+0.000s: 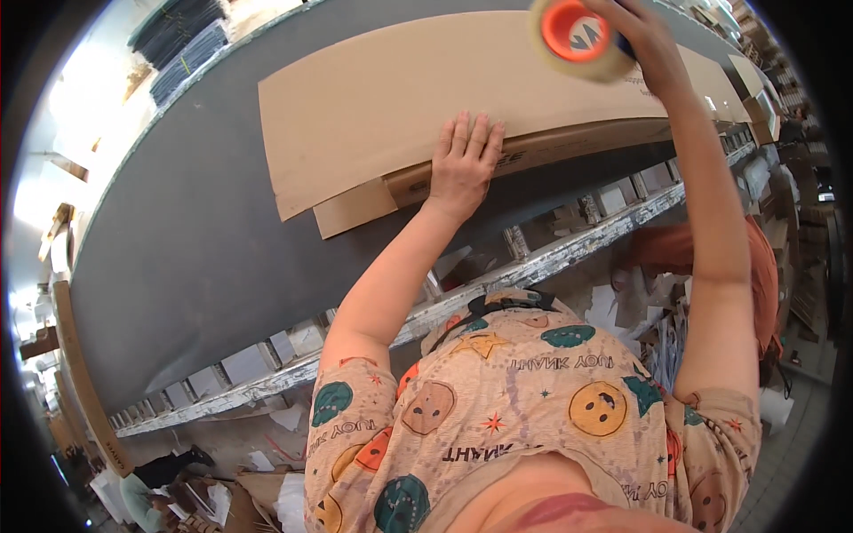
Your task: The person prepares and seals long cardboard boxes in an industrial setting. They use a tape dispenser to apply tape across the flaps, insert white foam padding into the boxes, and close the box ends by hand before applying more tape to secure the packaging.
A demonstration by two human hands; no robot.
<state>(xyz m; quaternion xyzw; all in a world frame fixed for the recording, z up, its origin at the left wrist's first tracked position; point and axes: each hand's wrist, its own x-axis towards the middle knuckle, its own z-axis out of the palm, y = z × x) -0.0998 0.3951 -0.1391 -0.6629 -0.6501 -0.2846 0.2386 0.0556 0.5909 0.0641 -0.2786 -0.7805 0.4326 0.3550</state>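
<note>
A long, flat cardboard box (382, 98) lies across the grey tabletop, its brown top panel facing up. At its left end a short end flap (355, 209) sticks out below the top panel. My left hand (464, 169) rests on the box's near edge, its fingers stretched flat over the top panel. Up at the far right, my right hand (647, 44) grips a wide roll of packing tape (544, 55) with an orange core, above the box. The roll is slightly blurred, and some of the fingers are hidden behind it.
The grey tabletop (195, 240) ends at a worn metal rail (551, 264) with rollers close to my body. Dark stacked sheets (182, 44) stand beyond the far left edge. Paper scraps (604, 306) litter the floor. Another person (142, 497) is at the lower left.
</note>
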